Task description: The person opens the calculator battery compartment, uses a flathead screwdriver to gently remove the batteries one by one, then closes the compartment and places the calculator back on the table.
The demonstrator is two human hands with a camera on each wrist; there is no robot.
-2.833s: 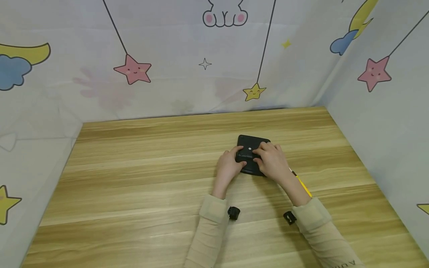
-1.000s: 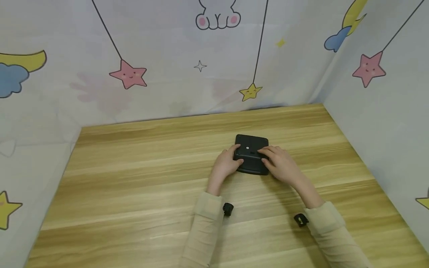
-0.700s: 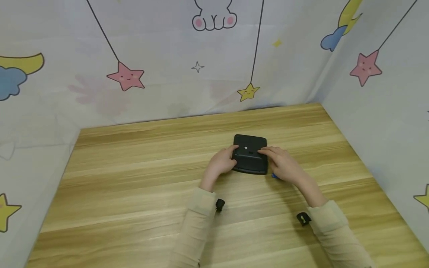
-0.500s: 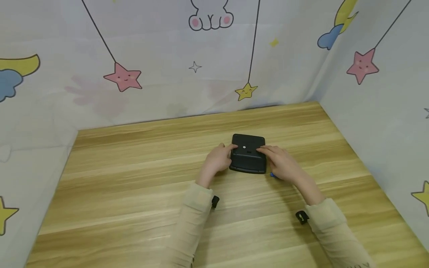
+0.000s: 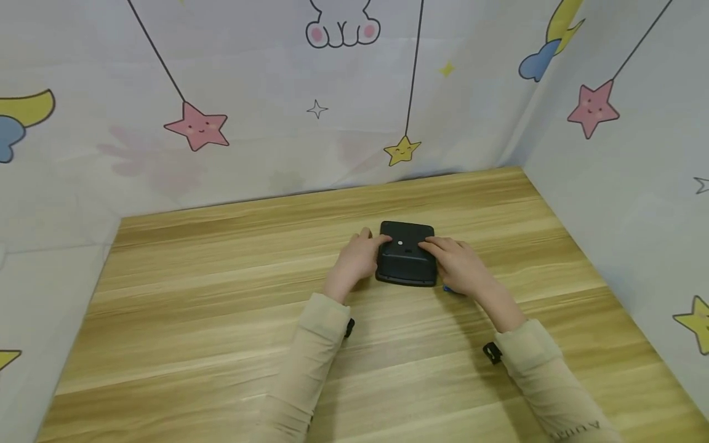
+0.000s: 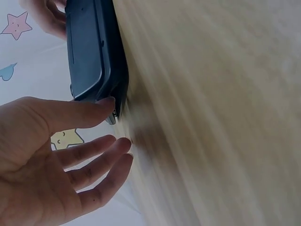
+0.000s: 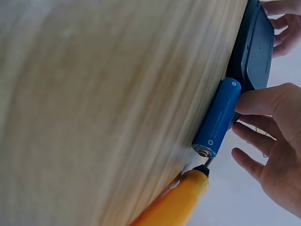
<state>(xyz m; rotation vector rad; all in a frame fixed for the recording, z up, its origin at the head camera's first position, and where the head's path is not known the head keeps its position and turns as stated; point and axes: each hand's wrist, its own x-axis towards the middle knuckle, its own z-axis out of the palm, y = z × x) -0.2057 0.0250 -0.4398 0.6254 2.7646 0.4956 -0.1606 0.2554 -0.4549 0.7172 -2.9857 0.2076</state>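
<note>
A black wedge-shaped device [image 5: 407,267], like a desk calculator with its back up, lies on the table. My left hand [image 5: 354,258] holds its left edge, index finger on top; in the left wrist view the thumb [image 6: 89,114] meets its corner and the other fingers hang loosely. My right hand [image 5: 460,264] grips the right edge, fingertips on the back near a small slot. Beside the right thumb [image 7: 256,100], in the right wrist view, lies a blue battery [image 7: 217,117]. Past its far end is a screwdriver with a yellow-orange handle [image 7: 174,207], hidden in the head view.
The wood-grain table [image 5: 210,307] stretches left and in front of the hands. A printed white cloth wall [image 5: 266,92] stands behind it, another [image 5: 631,215] on the right. Small black mounts [image 5: 492,352] sit at both cuffs.
The left thumb has left the device's top for its side. The right hand has shifted outward from the device's middle, covering the screwdriver; a bit of blue battery now shows beneath it. The view has shifted.
</note>
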